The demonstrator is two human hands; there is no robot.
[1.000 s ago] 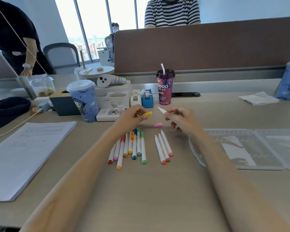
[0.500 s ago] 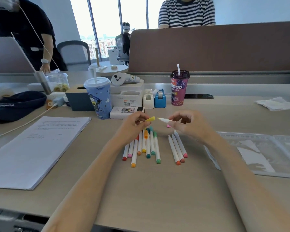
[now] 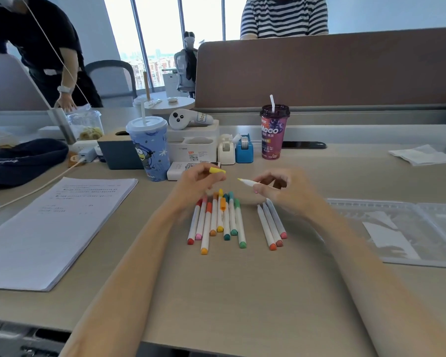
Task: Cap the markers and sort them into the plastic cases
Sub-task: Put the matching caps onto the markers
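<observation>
My left hand (image 3: 196, 180) pinches a yellow cap (image 3: 217, 171), its open end pointing right. My right hand (image 3: 281, 189) holds an uncapped white marker (image 3: 247, 182) with its yellow tip pointing left at the cap, a small gap between them. Below the hands, several capped markers (image 3: 216, 220) lie side by side on the desk. Three uncapped markers (image 3: 271, 225) lie to their right. A clear plastic case (image 3: 397, 228) lies open at the right. A pink cap is mostly hidden behind my right hand.
A paper stack (image 3: 57, 228) lies at the left. A blue cup (image 3: 150, 148), a purple drink cup (image 3: 273, 132), tape dispensers (image 3: 234, 149) and boxes stand behind the hands. A dark cap (image 3: 23, 161) lies far left. People stand and sit beyond the desk divider.
The cap and the marker tip came close together half a second ago and now stand slightly apart again. The camera has shifted, so the scene sits lower and more to the right.
</observation>
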